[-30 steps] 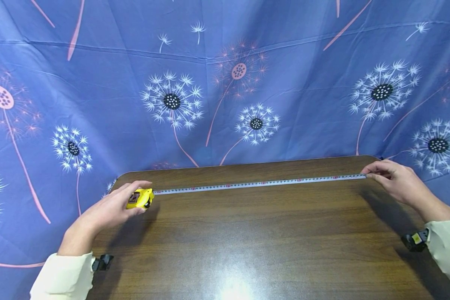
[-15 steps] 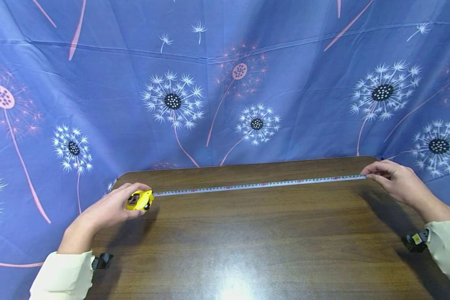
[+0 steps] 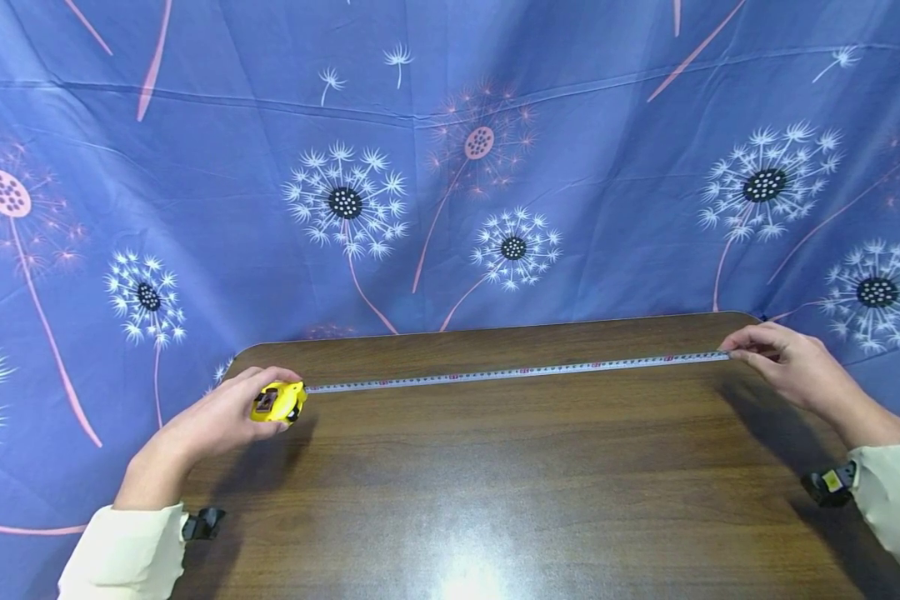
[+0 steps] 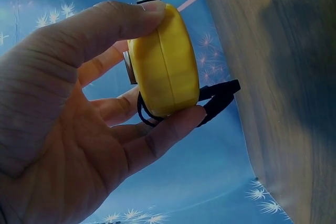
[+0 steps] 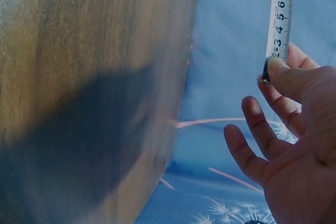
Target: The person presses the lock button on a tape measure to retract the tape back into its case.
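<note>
Tape measure (image 3: 283, 403) is located over the L. end of the desk (image 3: 495, 475), nr. the far edge, clamped in the L. hand (image 3: 213, 421). Its yellow body is gripped betw. thumb & fingers, w/ the thumb laid just beside the strip's exit, prob. so that the run can be controlled. The exit is pointed toward the R. hand (image 3: 802, 362), presumably so the strip is drawn w/o bending. A black cord (image 4: 219, 97) is seen hanging loose from the body.

Tape strip (image 3: 487, 376) is stretched betw. both hands, approx. parallel to the far edge. Free end is pinched by the R. hand, thumb on the printed face, right by the metal hook (image 5: 266, 79); the remaining fingers are spread apart, clear of the strip. That grip is judged sufficient, since only a thin end is to be secured. No marked sag is noted; a slight pull from both sides is inferred. Printed face is turned up, which leaves the digits exposed.

Shadow (image 5: 94, 135) of the R. side is thrown on the desk, apart from the hand, so a raised hold is indicated. Contact betw. strip & wood can't be confirmed. Blue flowered cloth (image 3: 607, 108) is hung behind.
</note>
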A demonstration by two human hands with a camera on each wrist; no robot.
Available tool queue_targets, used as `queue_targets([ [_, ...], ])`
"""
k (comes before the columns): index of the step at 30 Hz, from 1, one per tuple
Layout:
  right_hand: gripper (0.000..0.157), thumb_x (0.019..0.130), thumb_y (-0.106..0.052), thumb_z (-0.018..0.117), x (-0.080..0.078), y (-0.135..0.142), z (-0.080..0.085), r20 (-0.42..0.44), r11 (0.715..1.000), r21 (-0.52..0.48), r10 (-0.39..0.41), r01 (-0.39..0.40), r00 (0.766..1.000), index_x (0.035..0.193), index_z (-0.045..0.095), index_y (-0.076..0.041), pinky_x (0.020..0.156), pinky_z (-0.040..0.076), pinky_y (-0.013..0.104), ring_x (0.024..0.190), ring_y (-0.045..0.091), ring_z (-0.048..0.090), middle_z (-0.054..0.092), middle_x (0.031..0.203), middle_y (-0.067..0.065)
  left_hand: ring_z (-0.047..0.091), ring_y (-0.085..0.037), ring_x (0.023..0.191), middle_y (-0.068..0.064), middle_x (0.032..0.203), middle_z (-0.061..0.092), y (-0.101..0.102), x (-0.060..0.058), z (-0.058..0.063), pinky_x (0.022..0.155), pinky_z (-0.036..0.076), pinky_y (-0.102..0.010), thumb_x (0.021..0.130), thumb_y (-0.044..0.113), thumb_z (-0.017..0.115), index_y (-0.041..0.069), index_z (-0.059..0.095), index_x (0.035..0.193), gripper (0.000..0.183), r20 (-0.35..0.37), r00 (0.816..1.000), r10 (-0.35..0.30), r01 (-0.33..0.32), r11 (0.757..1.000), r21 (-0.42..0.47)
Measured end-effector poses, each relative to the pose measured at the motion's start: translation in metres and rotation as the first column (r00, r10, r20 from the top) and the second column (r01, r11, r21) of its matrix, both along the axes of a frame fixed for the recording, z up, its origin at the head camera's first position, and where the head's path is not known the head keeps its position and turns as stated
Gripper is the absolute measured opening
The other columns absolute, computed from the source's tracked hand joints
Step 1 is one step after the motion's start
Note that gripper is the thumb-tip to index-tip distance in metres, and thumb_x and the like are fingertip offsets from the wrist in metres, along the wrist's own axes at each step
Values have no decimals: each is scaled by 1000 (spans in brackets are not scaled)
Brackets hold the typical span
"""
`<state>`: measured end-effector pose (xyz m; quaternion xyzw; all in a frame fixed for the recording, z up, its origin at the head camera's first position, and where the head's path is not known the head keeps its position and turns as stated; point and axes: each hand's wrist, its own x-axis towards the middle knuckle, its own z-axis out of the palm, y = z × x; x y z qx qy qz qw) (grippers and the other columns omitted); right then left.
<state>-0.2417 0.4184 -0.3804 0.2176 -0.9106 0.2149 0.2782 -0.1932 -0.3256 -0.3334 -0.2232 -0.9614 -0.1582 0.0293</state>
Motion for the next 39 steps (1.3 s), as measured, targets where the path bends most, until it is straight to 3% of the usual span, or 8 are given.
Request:
queue_targets([
  [8,34,77,21,75,3,-3,-1,30,999,-43,9,-8,1000,90,74,-11,65,42,8,77,-11,55,68,87,-5,59,-24,97,-10,116,63,3,0,1,83,49,-48,79,13,85,16,61,133,60,-1,1000,-8,8,1000,12],
  [23,31,82,14,76,8,-13,-6,31,999,-18,27,-26,999,95,74,-14,68,43,8,80,-12,54,68,92,-3,58,-21,95,-7,114,63,4,4,2,83,48,-46,78,16,85,17,62,134,60,18,1000,4,-4,1000,11],
  [30,36,78,19,76,9,-18,-9,25,998,-57,28,-26,999,92,74,-15,68,43,7,82,-12,54,67,91,-6,58,-20,95,-6,113,63,4,5,2,82,49,-45,77,15,85,17,63,133,60,7,1000,-7,7,1000,13],
  [39,33,82,17,75,12,-22,-8,34,999,-19,29,-29,999,93,74,-14,68,44,8,82,-11,54,67,91,1,58,-21,95,-7,114,63,6,6,3,82,48,-46,78,15,85,19,63,133,59,20,1000,-5,4,1000,13],
])
